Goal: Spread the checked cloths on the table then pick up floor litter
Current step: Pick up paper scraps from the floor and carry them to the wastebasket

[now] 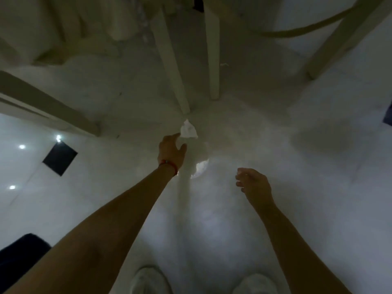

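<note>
- White crumpled paper [188, 129] lies on the pale floor [233, 219], just in front of the foot of a chair leg [169, 66] and touching or nearly touching the fingertips of the left hand [171, 150].
- It looks like a scrap of tissue or thin paper: very light, soft, already creased, with no stiffness to speak of. It should crush rather than slip, and nothing about it seems fragile enough to matter.
- Best hold, I judge, is a simple pinch on the near lower edge or on 1 of the raised folds, since the peaked top gives the fingers something to close round.
- Left grip: fingers stretched forward and the thumb spread to the side, so the hand is wide open; it has hold of nothing yet, the fingertips only reaching the scrap's near edge. A red band [168, 164] sits at that wrist.
- Right hand [253, 183] hangs apart from the scrap, over bare floor, fingers loosely curled. Something small and pale may sit at its fingertips, but the dim, soft picture does not let me tell whether it holds anything.
- Of the cloths and the worktop nothing shows; the step in hand is judged to be the litter.
</note>
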